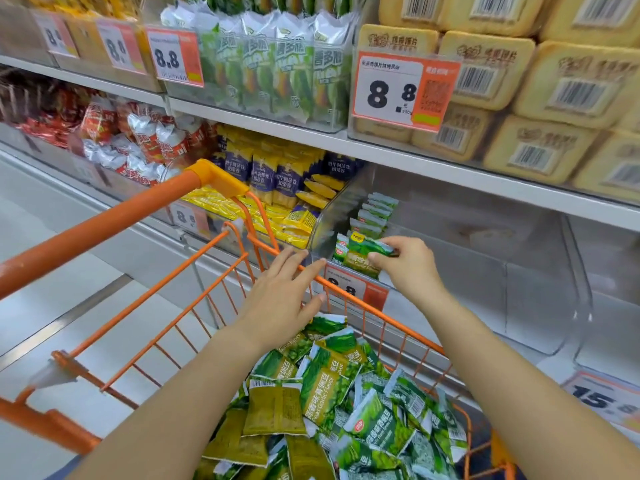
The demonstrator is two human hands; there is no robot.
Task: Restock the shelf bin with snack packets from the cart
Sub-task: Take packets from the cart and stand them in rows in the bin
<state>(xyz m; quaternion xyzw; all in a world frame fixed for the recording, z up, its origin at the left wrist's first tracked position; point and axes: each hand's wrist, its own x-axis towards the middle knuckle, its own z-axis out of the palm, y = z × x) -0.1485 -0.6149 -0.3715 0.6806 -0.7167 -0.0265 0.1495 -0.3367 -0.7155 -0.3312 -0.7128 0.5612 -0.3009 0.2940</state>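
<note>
Head view: right hand (410,268) pinches green snack packet (367,252) at front left corner of clear shelf bin (485,244), against row of upright packets (375,211) along bin's left wall. Left hand (280,292) spread, fingers straight, fingertips touching orange cart (194,268) rim. Heap of green packets (346,403) lies in cart basket below.

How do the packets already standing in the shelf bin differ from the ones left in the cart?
The packets in the bin stand upright in a tidy row along its left wall; the packets in the cart lie flat in a loose, overlapping heap. The row in the bin is short, while the heap in the cart holds far more. Both are the same green pea snack packets.
</note>
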